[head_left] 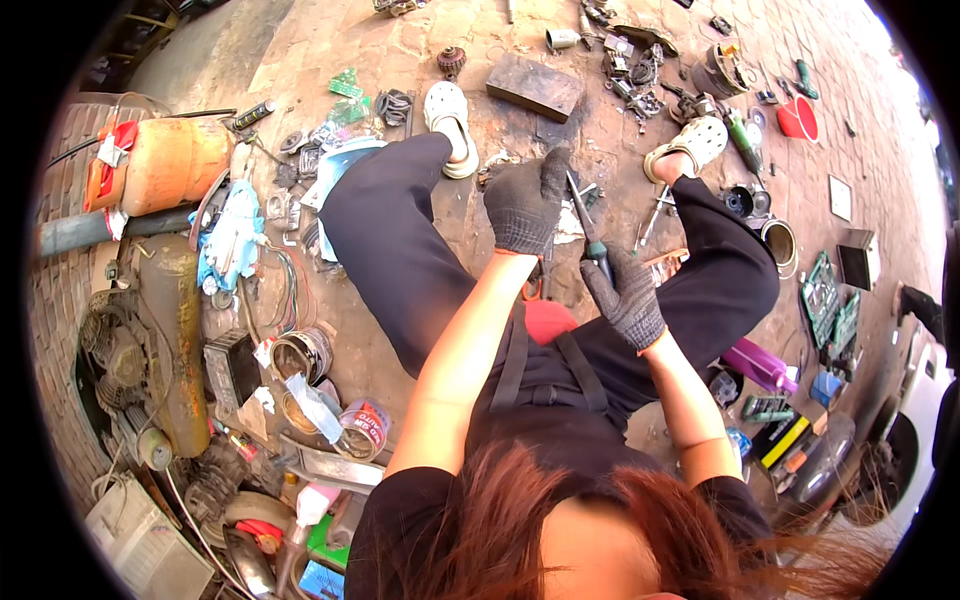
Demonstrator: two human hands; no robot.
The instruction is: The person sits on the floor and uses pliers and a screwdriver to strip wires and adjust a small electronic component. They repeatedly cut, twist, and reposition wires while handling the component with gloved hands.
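Observation:
Both my hands wear dark grey knitted gloves. My right hand point(632, 302) is closed round the dark green handle of a long, tapered, pointed tool point(586, 215); its exact kind I cannot tell. The tool's tip points up and away, close beside my left hand point(527, 205). My left hand's fingers are curled in; what they hold, if anything, is hidden. Beneath and beyond the hands, small metal bits lie on the brick ground, partly covered by the hands. A slim metal tool point(654, 218) lies right of them, by my right leg.
A dark metal block point(535, 86) lies between my shoes. Left stand an orange gas cylinder point(175, 165), a yellowish cylinder point(172, 340) and open cans point(301, 354). At right are an angle grinder point(744, 140), a red bowl point(797, 120), a purple bottle point(760, 366) and green circuit boards point(822, 298).

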